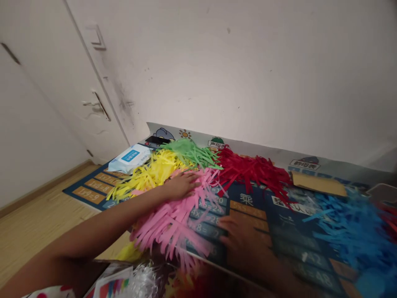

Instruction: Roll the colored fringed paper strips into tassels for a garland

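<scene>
My left hand lies on a heap of pink paper strips, palm down with its fingers stretched out. My right hand is over the printed table mat, just right of the pink strips. It is blurred, but its fingers look apart and nothing shows in them. Beyond my left hand lie yellow paper strips and green paper strips. Red paper strips spread behind my right hand, near the wall. The pink strips hang over the table's front edge.
Blue paper strips lie at the right, near a tan cardboard piece. A wipes packet and a dark flat object are at the back left. Below the front edge is clear crinkled plastic. A wall stands behind.
</scene>
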Available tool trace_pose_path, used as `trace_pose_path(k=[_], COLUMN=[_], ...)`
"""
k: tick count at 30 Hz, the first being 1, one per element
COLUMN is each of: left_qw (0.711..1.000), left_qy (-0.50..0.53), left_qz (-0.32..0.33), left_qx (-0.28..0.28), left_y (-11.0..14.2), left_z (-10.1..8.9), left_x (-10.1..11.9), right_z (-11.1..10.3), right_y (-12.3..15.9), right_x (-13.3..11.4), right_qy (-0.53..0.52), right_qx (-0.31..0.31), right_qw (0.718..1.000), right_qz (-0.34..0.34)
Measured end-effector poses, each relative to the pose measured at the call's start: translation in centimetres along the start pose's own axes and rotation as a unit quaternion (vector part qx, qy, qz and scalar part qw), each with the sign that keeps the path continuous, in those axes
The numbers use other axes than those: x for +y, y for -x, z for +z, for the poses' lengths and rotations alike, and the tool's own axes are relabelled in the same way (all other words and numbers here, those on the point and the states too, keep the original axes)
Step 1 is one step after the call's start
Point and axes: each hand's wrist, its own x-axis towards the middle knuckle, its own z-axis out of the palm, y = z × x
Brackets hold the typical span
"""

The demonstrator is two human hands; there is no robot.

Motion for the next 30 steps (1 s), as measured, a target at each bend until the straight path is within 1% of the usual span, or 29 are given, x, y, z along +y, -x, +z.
trace_pose_path(k=[3,5,6,8,10,12,13,15,16,17,19,20,21,23,26,30], left_qw=[0.998,0.996,0.994,0.989,0.986,0.983,0.981,0.975,0.975,0.979,0.990,0.993,0.995,0.996,0.996,0.993], left_qy=[-0.021,-0.030,-0.033,-0.037,-0.035,-0.028,-0.026,-0.019,-0.015,-0.011,-0.009,-0.013,-0.017,-0.018,0.006,0.030], left_qz=[-0.046,-0.080,-0.097,-0.128,-0.146,-0.153,-0.156,-0.160,-0.146,-0.120,-0.044,-0.019,-0.008,-0.019,-0.019,-0.014], left_qx=[0.023,0.038,0.046,0.063,0.078,0.101,0.117,0.153,0.165,0.167,0.136,0.115,0.098,0.085,0.092,0.111], left_y=[0.7,1.0,1.1,1.4,1.8,2.4,2.7,3.2,3.2,3.1,2.6,2.2,1.8,1.1,1.1,1.8], left_z=[-0.3,-0.2,-0.1,0.3,0.4,0.0,-0.3,-1.2,-1.6,-2.0,-2.2,-2.1,-1.9,-1.4,-1.1,-2.0], left_x=[-2.1,-3.1,-3.6,-4.4,-5.0,-4.8,-4.4,-2.9,-1.9,-0.8,1.0,1.6,1.9,1.9,1.0,0.4], right_z=[2.6,4.0,4.5,4.9,4.4,3.5,3.0,2.6,2.6,2.7,3.3,3.6,3.7,3.7,3.0,2.4], right_y=[-6.4,-10.1,-11.8,-14.8,-17.1,-18.3,-18.4,-17.8,-17.3,-16.7,-15.5,-15.0,-14.6,-13.9,-12.6,-10.7], right_x=[-2.0,-2.1,-1.7,0.0,2.3,4.3,5.0,5.5,5.4,5.0,4.1,3.7,3.4,2.9,2.6,2.0], right_qy=[0.032,0.049,0.050,0.044,0.039,0.036,0.034,0.027,0.021,0.014,-0.002,-0.009,-0.017,-0.032,-0.056,-0.157], right_qx=[-0.037,-0.058,-0.064,-0.057,-0.024,0.023,0.044,0.070,0.076,0.077,0.074,0.073,0.072,0.071,0.067,0.042], right_qw=[0.998,0.995,0.994,0.995,0.998,0.999,0.998,0.997,0.997,0.997,0.997,0.997,0.997,0.997,0.996,0.986], right_qz=[-0.039,-0.062,-0.068,-0.063,-0.033,0.002,0.014,0.022,0.020,0.014,0.000,-0.005,-0.009,-0.013,-0.007,0.034])
